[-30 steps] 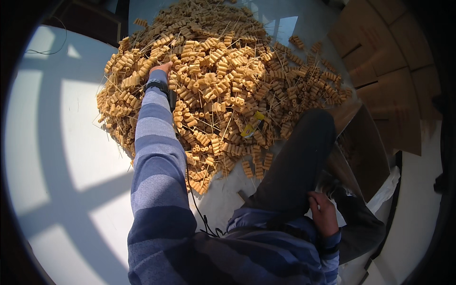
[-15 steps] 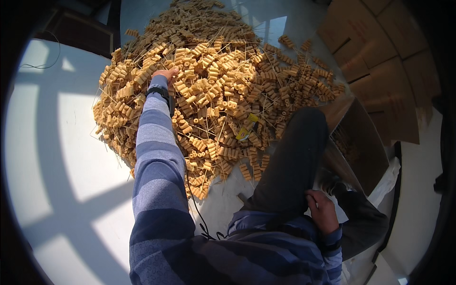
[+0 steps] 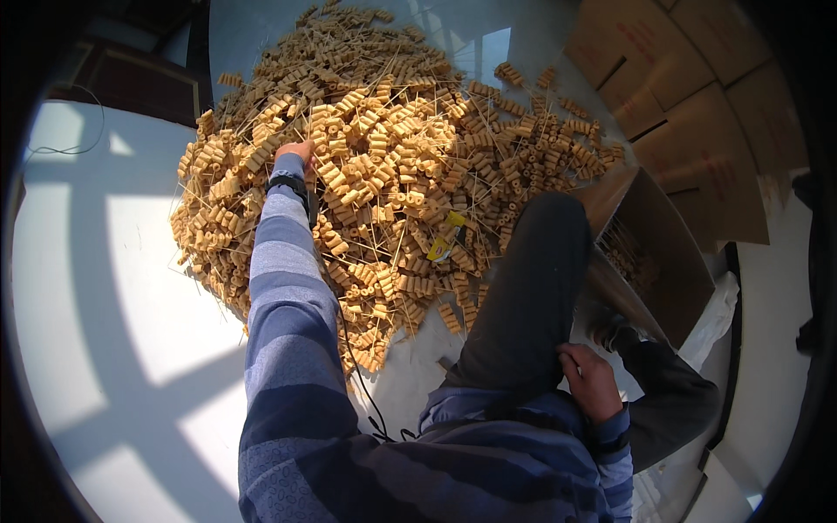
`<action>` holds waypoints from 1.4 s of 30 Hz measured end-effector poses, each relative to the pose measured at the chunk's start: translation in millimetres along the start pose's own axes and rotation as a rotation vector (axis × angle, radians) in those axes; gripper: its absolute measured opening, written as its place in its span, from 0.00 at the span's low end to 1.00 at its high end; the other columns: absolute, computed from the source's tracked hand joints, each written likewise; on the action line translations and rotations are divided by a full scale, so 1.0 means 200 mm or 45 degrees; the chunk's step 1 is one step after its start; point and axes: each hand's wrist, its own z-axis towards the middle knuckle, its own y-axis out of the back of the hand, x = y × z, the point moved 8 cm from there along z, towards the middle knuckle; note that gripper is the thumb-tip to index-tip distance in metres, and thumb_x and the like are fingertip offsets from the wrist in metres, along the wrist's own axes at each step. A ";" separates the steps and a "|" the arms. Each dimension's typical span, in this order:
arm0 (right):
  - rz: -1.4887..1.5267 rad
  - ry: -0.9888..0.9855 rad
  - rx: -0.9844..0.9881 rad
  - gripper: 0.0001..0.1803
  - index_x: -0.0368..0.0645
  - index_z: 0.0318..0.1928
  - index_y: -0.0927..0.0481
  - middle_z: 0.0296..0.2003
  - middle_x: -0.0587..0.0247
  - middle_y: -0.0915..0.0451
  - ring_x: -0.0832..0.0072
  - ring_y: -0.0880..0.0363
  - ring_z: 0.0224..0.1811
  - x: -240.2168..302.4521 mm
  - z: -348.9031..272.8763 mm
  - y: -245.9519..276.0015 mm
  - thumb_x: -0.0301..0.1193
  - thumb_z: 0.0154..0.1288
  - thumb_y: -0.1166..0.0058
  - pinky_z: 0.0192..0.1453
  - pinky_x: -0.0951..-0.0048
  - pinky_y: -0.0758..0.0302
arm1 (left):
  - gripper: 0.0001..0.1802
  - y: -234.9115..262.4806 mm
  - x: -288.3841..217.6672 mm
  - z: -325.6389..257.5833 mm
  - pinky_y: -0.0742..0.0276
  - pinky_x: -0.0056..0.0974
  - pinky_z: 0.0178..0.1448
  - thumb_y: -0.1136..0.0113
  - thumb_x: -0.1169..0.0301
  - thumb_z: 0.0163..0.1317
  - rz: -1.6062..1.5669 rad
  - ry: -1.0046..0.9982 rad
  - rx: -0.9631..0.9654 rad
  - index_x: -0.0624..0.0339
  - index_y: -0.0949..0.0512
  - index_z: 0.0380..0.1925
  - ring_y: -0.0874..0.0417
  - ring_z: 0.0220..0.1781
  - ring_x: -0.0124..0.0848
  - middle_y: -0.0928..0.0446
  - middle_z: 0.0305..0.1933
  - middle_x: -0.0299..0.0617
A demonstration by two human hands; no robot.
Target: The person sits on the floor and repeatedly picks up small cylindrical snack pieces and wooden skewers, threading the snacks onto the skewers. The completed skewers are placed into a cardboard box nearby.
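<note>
A large heap of tan, ridged rolls on thin sticks spreads over the floor in front of me. My left arm stretches forward, and my left hand touches the heap's sunlit left-middle part. Its fingertips are partly hidden among the rolls, so I cannot see whether they grip one. My right hand rests low by my bent leg, its fingers curled in against the dark trousers. What lies under those fingers is hidden. A small yellow packet lies on the heap, near my knee.
An open cardboard box with sticked pieces inside stands right of my leg. Brown cartons line the far right. Clear plastic sheeting shows beside the box. A dark cable hangs along my left arm. Dark panelled furniture stands far left.
My left hand has shifted slightly left and down in the picture, still at the heap, its fingers now less visible. The right hand stays at the leg. The view has tilted slightly.
</note>
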 end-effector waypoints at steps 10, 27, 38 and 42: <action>0.073 -0.020 0.054 0.11 0.39 0.50 0.18 0.40 0.51 0.16 0.59 0.15 0.43 0.06 -0.01 0.02 0.30 0.72 0.47 0.49 0.66 0.21 | 0.14 0.12 -0.08 -0.45 0.17 0.32 0.27 0.40 0.61 0.70 -0.111 -0.499 0.224 0.62 0.25 0.40 0.17 0.24 0.27 0.18 0.29 0.42; 1.664 0.030 0.707 0.26 0.38 0.65 0.29 0.56 0.62 0.24 0.73 0.25 0.59 0.75 0.26 -0.30 0.46 0.83 0.62 0.67 0.68 0.29 | 0.12 -0.19 0.04 -2.53 0.21 0.35 0.46 0.39 0.84 0.64 -0.252 -1.888 -0.030 0.65 0.24 0.47 0.17 0.41 0.35 0.21 0.45 0.48; 1.828 -0.037 0.348 0.14 0.41 0.49 0.24 0.38 0.66 0.18 0.74 0.18 0.44 0.56 0.21 -0.07 0.40 0.81 0.54 0.52 0.72 0.22 | 0.27 -0.54 0.17 -2.88 0.24 0.47 0.59 0.36 0.83 0.53 0.254 -2.106 0.522 0.59 0.25 0.56 0.23 0.56 0.52 0.29 0.56 0.53; 1.861 0.077 0.122 0.13 0.44 0.46 0.26 0.28 0.69 0.22 0.74 0.19 0.36 0.45 0.26 0.05 0.41 0.80 0.53 0.53 0.65 0.21 | 0.36 -0.55 0.21 -2.91 0.24 0.47 0.62 0.37 0.82 0.52 0.360 -2.159 0.687 0.55 0.29 0.65 0.24 0.59 0.51 0.30 0.59 0.54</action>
